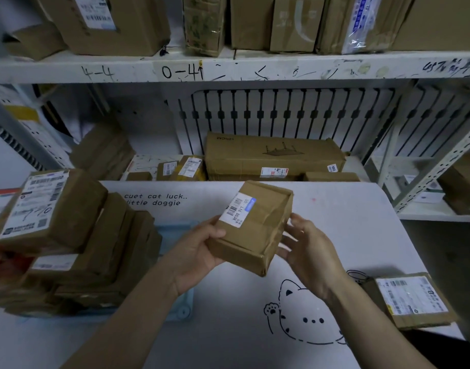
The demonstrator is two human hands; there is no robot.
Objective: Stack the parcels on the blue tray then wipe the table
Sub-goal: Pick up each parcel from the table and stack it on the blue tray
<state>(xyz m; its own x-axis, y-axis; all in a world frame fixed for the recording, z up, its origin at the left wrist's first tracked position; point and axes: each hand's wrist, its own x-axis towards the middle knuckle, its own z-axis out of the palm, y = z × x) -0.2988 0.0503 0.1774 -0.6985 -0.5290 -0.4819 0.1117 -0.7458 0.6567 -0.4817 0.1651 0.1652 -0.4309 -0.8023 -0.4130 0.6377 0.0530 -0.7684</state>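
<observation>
A brown cardboard parcel with a white barcode label hangs tilted above the white table. My left hand grips its left side, thumb on top. My right hand is just off its right side with fingers spread and relaxed, barely touching or apart. The blue tray lies at the left, mostly hidden under a leaning stack of several parcels. One more labelled parcel lies flat at the table's right edge.
The table carries a cat drawing and printed words. Behind it stand metal shelves full of boxes, with a long carton just past the far edge. A perforated shelf post rises at the right.
</observation>
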